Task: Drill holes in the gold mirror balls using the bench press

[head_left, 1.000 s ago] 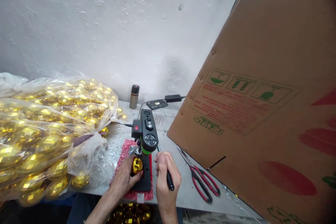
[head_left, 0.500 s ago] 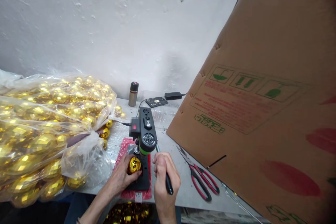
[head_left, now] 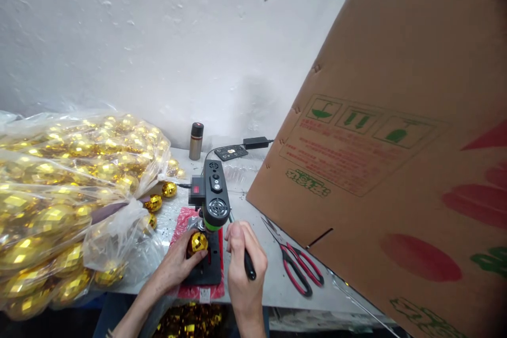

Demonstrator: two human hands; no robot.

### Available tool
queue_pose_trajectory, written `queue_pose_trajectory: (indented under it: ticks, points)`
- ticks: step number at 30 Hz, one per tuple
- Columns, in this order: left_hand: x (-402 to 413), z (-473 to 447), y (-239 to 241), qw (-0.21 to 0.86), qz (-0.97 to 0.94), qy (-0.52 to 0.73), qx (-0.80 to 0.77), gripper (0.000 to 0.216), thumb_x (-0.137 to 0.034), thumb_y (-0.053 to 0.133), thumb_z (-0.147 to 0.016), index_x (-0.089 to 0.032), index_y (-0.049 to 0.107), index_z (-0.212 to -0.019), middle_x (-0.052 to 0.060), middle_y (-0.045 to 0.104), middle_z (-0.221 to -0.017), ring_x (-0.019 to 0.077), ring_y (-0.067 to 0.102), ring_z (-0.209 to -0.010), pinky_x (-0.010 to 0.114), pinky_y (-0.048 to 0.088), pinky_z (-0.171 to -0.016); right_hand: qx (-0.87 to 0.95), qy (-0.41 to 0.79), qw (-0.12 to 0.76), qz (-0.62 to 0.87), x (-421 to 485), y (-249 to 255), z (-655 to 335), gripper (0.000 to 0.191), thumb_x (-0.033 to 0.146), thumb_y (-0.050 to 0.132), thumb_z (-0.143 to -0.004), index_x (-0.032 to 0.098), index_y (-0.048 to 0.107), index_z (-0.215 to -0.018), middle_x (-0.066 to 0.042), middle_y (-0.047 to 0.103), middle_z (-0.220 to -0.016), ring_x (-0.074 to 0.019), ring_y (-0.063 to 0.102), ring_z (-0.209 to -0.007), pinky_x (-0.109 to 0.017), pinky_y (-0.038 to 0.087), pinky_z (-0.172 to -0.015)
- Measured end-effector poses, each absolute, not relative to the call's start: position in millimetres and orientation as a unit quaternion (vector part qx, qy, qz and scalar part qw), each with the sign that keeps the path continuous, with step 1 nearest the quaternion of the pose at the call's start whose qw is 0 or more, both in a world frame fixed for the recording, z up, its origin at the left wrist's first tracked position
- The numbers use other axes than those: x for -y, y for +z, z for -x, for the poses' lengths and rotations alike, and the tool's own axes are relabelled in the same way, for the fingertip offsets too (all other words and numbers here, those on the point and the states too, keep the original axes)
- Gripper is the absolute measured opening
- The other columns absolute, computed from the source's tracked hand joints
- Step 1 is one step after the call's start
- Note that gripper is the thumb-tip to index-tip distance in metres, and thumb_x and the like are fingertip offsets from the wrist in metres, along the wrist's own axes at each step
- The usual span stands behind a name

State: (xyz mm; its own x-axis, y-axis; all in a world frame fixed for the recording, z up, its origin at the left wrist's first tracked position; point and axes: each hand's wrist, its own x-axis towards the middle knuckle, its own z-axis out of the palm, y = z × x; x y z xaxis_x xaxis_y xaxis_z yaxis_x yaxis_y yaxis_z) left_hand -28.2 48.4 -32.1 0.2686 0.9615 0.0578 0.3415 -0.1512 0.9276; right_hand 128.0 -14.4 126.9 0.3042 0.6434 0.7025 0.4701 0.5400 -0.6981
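Note:
A small black bench drill (head_left: pixel 214 196) with a green collar stands on a black base over a red mat (head_left: pixel 182 227). My left hand (head_left: pixel 177 264) holds a gold faceted ball (head_left: pixel 197 242) on the base, right under the drill's head. My right hand (head_left: pixel 242 264) is wrapped around the drill's black-tipped lever (head_left: pixel 247 266) on the right side of the machine.
A big clear bag of gold faceted balls (head_left: pixel 59 195) fills the left of the table, with loose balls (head_left: pixel 169 189) beside it. Red-handled scissors (head_left: pixel 295 269) lie right of my hand. A large tilted cardboard box (head_left: pixel 388 158) takes the right. A small flask (head_left: pixel 195 140) and a power adapter (head_left: pixel 256 143) sit by the wall.
The view has shifted slightly left and up. My hands keep the same hold on the ball and the lever.

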Motion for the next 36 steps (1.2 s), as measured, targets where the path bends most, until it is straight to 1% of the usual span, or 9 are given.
queue_pose_trajectory:
  ticks: [3,5,9,13,17,22,25,31,36]
  points:
    - [-46,21,-33,0.384,-0.691,0.358,-0.497,0.058,-0.047,0.073,-0.087,-0.021,0.067,-0.138,0.018,0.079,-0.133,0.0414,0.075,-0.122,0.059,0.058,-0.108,0.588,0.063,0.655,0.471,16,125,-128,0.039,0.023,0.044,-0.113,0.024,0.048,-0.074,0.005,0.048,-0.067,-0.0095,0.047,-0.057,-0.019,0.041,-0.053]
    - [-43,17,-33,0.363,-0.707,0.358,-0.49,0.056,-0.044,0.071,-0.088,-0.021,0.066,-0.139,0.019,0.078,-0.133,0.0416,0.075,-0.122,0.059,0.059,-0.106,0.588,0.058,0.658,0.467,16,124,-128,0.038,0.021,0.044,-0.112,0.024,0.048,-0.074,0.006,0.048,-0.067,-0.0091,0.047,-0.057,-0.018,0.041,-0.053]
    - [-38,11,-34,0.328,-0.738,0.364,-0.465,0.05,-0.039,0.07,-0.088,-0.02,0.067,-0.134,0.02,0.076,-0.132,0.041,0.073,-0.123,0.058,0.059,-0.106,0.59,0.056,0.663,0.457,17,124,-128,0.038,0.019,0.044,-0.112,0.025,0.048,-0.075,0.006,0.049,-0.068,-0.0087,0.048,-0.059,-0.016,0.043,-0.055]
    - [-39,7,-40,0.31,-0.741,0.349,-0.483,0.048,-0.038,0.074,-0.085,-0.02,0.068,-0.13,0.017,0.077,-0.124,0.0404,0.074,-0.118,0.057,0.059,-0.101,0.596,0.061,0.658,0.455,19,121,-129,0.035,0.018,0.044,-0.112,0.024,0.052,-0.079,0.005,0.052,-0.07,-0.0089,0.05,-0.06,-0.017,0.045,-0.058]
    - [-42,5,-42,0.291,-0.744,0.328,-0.504,0.047,-0.041,0.076,-0.084,-0.022,0.069,-0.127,0.014,0.078,-0.122,0.0401,0.072,-0.116,0.059,0.055,-0.103,0.605,0.062,0.651,0.454,19,117,-131,0.033,0.017,0.044,-0.112,0.024,0.055,-0.082,0.005,0.053,-0.072,-0.009,0.05,-0.061,-0.017,0.045,-0.058]
    - [-42,4,-43,0.267,-0.765,0.305,-0.501,0.038,-0.038,0.078,-0.084,-0.024,0.07,-0.119,0.009,0.078,-0.11,0.0355,0.072,-0.106,0.052,0.054,-0.099,0.612,0.048,0.652,0.444,20,107,-132,0.031,0.014,0.043,-0.111,0.024,0.055,-0.085,0.005,0.054,-0.074,-0.0084,0.051,-0.061,-0.017,0.045,-0.058]
    - [-41,3,-45,0.261,-0.765,0.299,-0.508,0.037,-0.035,0.078,-0.084,-0.023,0.07,-0.117,0.009,0.077,-0.108,0.0348,0.071,-0.104,0.051,0.054,-0.098,0.619,0.029,0.653,0.436,18,95,-132,0.031,0.015,0.041,-0.112,0.024,0.055,-0.086,0.005,0.054,-0.074,-0.0086,0.052,-0.06,-0.018,0.045,-0.056]
    - [-41,3,-46,0.281,-0.756,0.285,-0.518,0.04,-0.036,0.082,-0.082,-0.023,0.07,-0.117,0.008,0.076,-0.11,0.0348,0.071,-0.105,0.051,0.052,-0.101,0.617,0.002,0.665,0.421,15,64,-132,0.037,0.017,0.039,-0.114,0.024,0.048,-0.079,0.005,0.054,-0.075,-0.0089,0.055,-0.062,-0.02,0.046,-0.058]
    - [-40,2,-43,0.292,-0.753,0.286,-0.515,0.041,-0.035,0.081,-0.082,-0.024,0.07,-0.119,0.008,0.076,-0.113,0.0357,0.071,-0.108,0.052,0.051,-0.102,0.592,0.025,0.679,0.432,16,47,-131,0.035,0.017,0.04,-0.112,0.024,0.053,-0.081,0.004,0.056,-0.077,-0.01,0.055,-0.065,-0.023,0.044,-0.06]
